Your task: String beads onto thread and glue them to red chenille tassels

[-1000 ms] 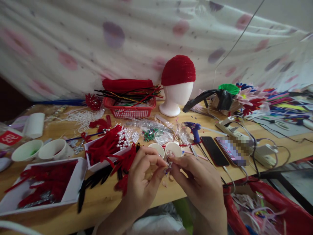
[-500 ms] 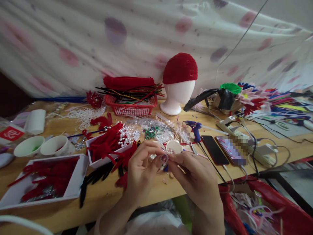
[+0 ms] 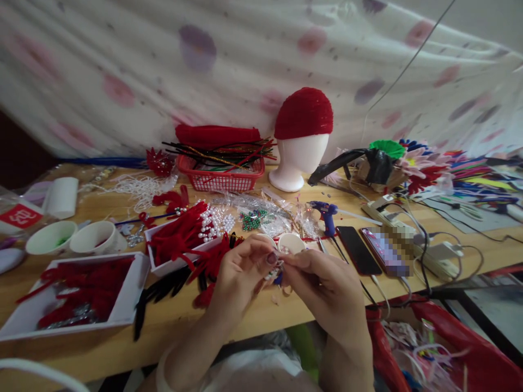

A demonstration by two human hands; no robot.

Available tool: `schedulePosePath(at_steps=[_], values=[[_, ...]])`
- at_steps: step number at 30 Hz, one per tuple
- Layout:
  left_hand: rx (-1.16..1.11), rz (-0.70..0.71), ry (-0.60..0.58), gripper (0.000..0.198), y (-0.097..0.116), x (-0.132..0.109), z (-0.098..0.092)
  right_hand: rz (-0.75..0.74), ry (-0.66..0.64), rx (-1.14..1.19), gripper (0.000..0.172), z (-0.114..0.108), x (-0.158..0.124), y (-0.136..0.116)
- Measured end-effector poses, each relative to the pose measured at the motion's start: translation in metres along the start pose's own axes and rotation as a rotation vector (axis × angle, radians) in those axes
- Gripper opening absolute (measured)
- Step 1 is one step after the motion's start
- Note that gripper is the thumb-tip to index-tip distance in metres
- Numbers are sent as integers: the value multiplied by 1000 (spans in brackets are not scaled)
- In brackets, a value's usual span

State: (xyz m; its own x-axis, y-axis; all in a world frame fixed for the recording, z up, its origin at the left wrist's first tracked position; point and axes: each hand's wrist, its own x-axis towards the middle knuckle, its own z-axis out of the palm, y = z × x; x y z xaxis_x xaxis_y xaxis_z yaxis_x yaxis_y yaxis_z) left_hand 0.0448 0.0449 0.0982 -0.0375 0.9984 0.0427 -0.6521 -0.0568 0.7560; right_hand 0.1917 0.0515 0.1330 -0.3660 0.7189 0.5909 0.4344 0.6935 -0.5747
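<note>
My left hand [image 3: 241,275] and my right hand [image 3: 327,283] meet over the front of the table, fingertips pinched close together. Between them is something small, partly whitish and shiny, too small to name. Just behind the fingers stands a small white cup [image 3: 291,243] with pale bits inside; a second cup beside it is mostly covered by my left hand. Red fuzzy pieces [image 3: 212,261] lie to the left of my left hand. A blue glue gun [image 3: 327,215] rests behind my right hand.
White boxes [image 3: 139,288] of red pieces, paper cups [image 3: 93,239] and white beads [image 3: 210,223] lie left. Behind are a red basket [image 3: 220,179] and a foam head [image 3: 300,158] in a red cap. Phones [image 3: 358,250], a power strip [image 3: 437,261] and a red bag [image 3: 461,337] are right.
The camera view has shifted slightly. Both hands keep their pinch in nearly the same place, with slightly altered fingers.
</note>
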Motion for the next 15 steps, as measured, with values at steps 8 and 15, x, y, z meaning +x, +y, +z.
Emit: schedulePosePath(at_steps=[8, 15], values=[[-187, -343, -6, 39, 5, -1, 8, 178, -112, 195, 13, -5, -3, 1], [-165, -292, 73, 43, 6, -3, 9, 293, -122, 378, 16, -2, -2, 3]])
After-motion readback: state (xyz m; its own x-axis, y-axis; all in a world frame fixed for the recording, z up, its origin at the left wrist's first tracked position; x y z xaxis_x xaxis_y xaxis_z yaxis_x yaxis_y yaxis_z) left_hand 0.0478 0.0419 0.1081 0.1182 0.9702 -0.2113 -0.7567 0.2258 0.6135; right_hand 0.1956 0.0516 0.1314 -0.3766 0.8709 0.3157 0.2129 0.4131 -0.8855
